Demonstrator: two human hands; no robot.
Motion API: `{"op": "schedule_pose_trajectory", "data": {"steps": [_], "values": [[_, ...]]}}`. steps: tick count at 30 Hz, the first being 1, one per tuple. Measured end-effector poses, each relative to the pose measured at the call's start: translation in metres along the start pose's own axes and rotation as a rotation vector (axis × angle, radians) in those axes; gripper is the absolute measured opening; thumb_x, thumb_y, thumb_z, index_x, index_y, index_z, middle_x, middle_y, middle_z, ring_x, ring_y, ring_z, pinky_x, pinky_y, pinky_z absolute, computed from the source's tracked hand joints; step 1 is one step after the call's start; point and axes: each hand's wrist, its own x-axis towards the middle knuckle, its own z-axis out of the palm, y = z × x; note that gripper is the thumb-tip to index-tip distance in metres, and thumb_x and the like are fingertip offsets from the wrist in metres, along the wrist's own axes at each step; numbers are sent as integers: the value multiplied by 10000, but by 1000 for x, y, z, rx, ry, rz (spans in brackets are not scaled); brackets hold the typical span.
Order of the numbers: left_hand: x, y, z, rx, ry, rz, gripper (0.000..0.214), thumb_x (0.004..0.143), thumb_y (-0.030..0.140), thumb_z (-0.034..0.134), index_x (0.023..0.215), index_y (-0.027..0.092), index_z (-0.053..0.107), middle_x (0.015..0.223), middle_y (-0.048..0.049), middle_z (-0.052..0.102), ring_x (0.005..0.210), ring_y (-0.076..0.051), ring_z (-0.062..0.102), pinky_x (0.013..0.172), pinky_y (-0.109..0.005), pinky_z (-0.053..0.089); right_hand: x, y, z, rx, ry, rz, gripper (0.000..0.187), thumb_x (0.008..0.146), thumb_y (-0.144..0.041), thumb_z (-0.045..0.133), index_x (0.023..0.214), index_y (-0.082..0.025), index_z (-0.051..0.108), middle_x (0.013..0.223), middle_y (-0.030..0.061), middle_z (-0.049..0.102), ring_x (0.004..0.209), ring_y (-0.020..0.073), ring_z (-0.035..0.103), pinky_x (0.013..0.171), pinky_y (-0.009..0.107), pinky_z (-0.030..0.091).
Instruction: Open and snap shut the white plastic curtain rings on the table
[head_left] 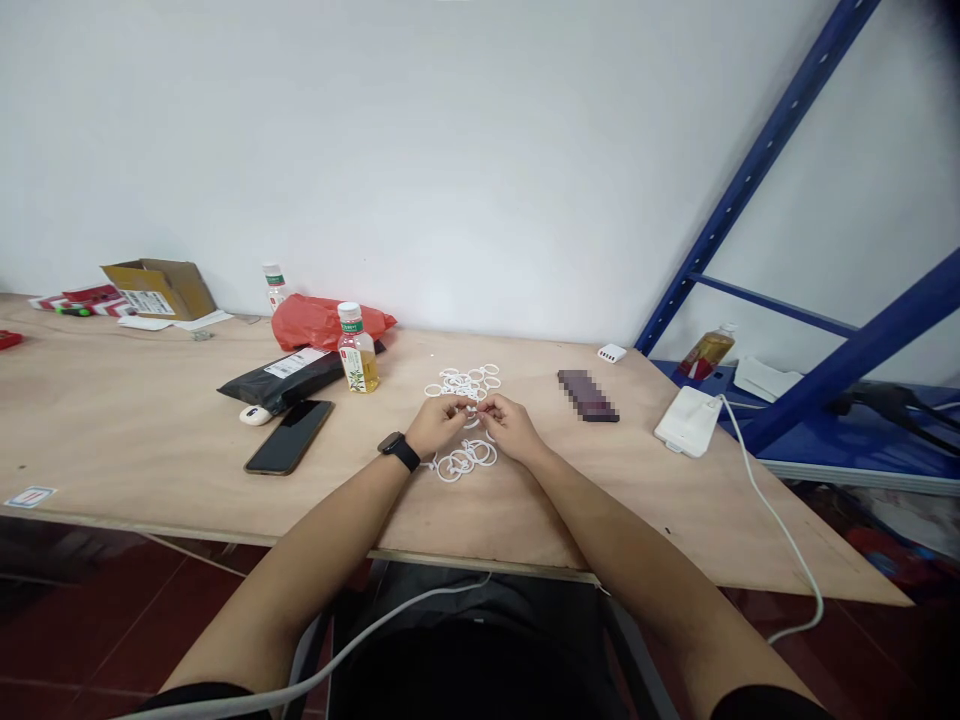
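Note:
My left hand (pixel 437 425), with a black watch on its wrist, and my right hand (pixel 511 426) meet over the wooden table (pixel 135 430). Both pinch a small white ring (pixel 474 409) between their fingertips. A loose heap of white rings (pixel 466 381) lies just beyond the hands. A chain of joined white rings (pixel 465 459) lies on the table under and between the wrists.
A black phone (pixel 289 437), a drink bottle (pixel 357 349), a black parcel (pixel 289 376) and a red bag (pixel 322 320) lie to the left. A dark case (pixel 587 394), a white charger (pixel 688 420) with cable and a blue rack (pixel 787 330) are to the right. A cardboard box (pixel 161 288) stands far left.

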Motion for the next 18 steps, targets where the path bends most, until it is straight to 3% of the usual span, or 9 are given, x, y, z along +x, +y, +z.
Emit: {"op": "schedule_pose_trajectory", "data": {"steps": [9,18], "values": [[0,-1,0,-21,-33,-31,250,813,237,555,971,144,725,822,-37,721,645,-114,573,610,-221,436,-1,0,3,-63,36,2,98,819,-286,573,868,-209,608,760,10,672,668,156,640,607,268,497],[4,-12,-6,-5,77,-111,176,737,189,520,770,129,683,640,2,616,565,-99,497,563,-210,382,19,-7,-1,-155,62,-71,165,854,-331,571,918,-204,654,862,31,687,772,168,633,719,300,488]]}}
